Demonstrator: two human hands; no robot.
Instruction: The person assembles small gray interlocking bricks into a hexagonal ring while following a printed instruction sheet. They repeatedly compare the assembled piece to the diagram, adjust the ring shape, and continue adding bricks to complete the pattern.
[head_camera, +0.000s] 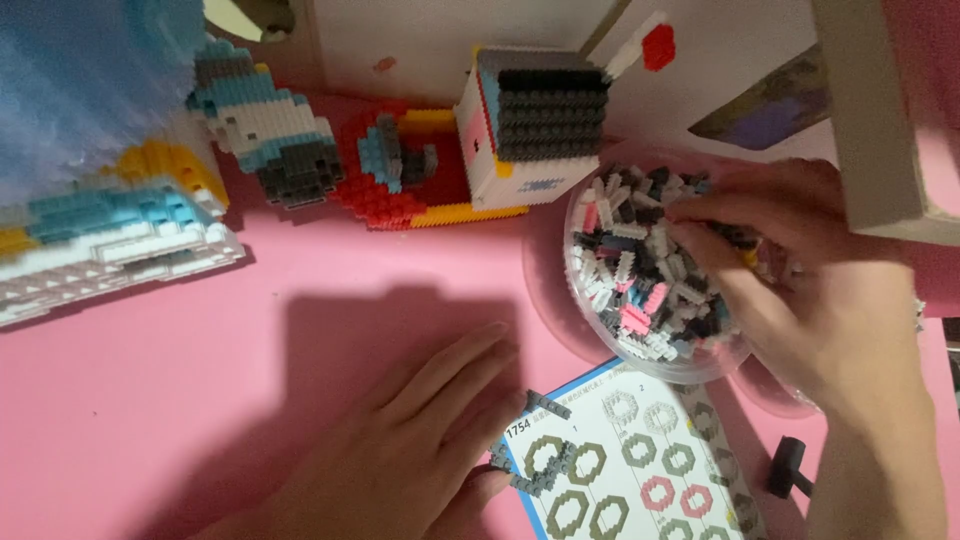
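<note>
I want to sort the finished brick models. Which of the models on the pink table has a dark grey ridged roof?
The white house-like block model, standing just behind the clear bowl of loose bricks. The other models show blue, yellow and red, and none has such a dark ridged roof.

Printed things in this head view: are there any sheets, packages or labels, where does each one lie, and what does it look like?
Instruction sheet: on the pink table, bottom centre, by the left hand; white, blue-edged, rows of grey and pink ring diagrams.
Flat pale box or card: top right, above the right hand in the bowl of bricks; no markings legible.
No screens or signs.
</note>
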